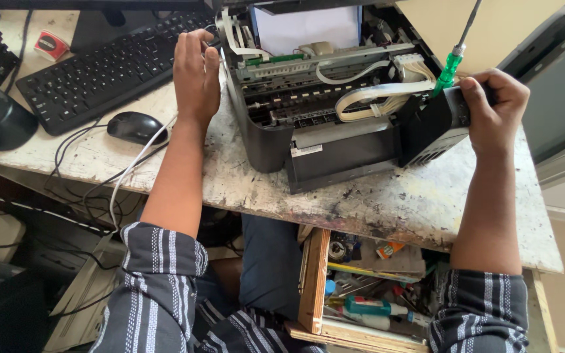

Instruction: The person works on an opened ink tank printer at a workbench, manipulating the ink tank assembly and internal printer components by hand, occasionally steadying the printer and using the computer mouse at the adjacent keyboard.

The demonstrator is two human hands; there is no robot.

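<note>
On worn desk [387,202]: printer [335,111] cover off, internals exposed; left hand [196,72] flat on corner, right hand [495,108] clamped on side w/ screwdriver [451,65]; reassembly pending.

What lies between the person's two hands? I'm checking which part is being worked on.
In the head view, the opened printer with its white ribbon cables spans the stretch between the left hand and the right hand, which holds a green-handled screwdriver.

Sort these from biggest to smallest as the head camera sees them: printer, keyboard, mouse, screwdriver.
1. printer
2. keyboard
3. mouse and screwdriver: unsure, since they look similar and the screwdriver's shaft runs out of the picture.
</note>
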